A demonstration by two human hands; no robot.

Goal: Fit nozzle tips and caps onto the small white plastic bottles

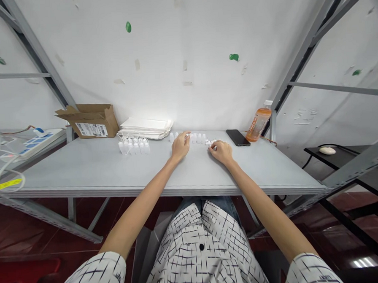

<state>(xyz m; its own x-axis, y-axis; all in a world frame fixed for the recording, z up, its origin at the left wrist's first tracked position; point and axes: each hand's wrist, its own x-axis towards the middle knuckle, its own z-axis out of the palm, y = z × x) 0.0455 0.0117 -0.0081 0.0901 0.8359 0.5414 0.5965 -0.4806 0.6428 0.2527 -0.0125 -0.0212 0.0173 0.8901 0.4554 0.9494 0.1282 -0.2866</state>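
A row of small white plastic pieces [199,137] lies along the far middle of the grey table [83,172]. My left hand [180,145] rests at the left end of that row, fingers curled down onto the pieces. At the row's right end sits my right hand [221,150], fingers pinched around a small white piece [212,143]. A second cluster of small white parts with thin wires [134,146] stands to the left of my left hand, apart from it.
A stack of white flat sheets [145,127] and an open cardboard box [91,120] lie at the back left. A black phone [238,137] and an orange drink bottle [259,121] stand at the back right. A power strip [30,143] is far left.
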